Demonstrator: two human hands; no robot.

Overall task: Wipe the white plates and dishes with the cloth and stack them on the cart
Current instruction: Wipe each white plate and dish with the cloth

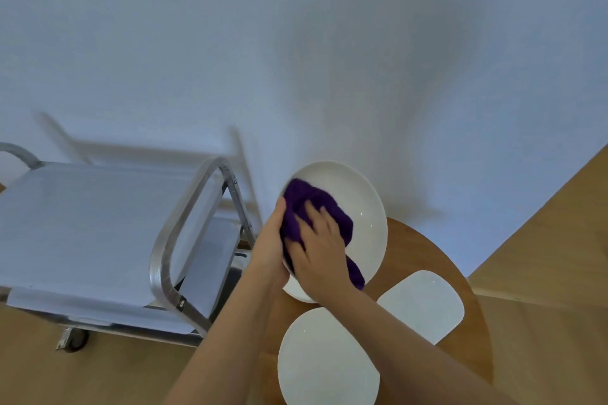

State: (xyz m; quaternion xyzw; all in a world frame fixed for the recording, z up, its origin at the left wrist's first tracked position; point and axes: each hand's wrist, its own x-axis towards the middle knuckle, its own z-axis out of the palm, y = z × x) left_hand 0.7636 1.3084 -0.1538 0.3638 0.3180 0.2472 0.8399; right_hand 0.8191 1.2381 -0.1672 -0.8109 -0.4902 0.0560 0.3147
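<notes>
Glazed white ceramic, the round deep plate (358,207) I am working on is held tilted above the far edge of the round wooden table (411,246). My left hand (268,240) grips its left rim; my right hand (317,248) presses the crumpled purple cloth (309,204) into it, fingers spread. I judge it stiff, smooth, breakable and likely slippery, so the rim is the safe hold. Two more white plates (325,362) (424,302) lie nearer on the table. The steel cart (98,223) stands left, nothing stacked yet.
</notes>
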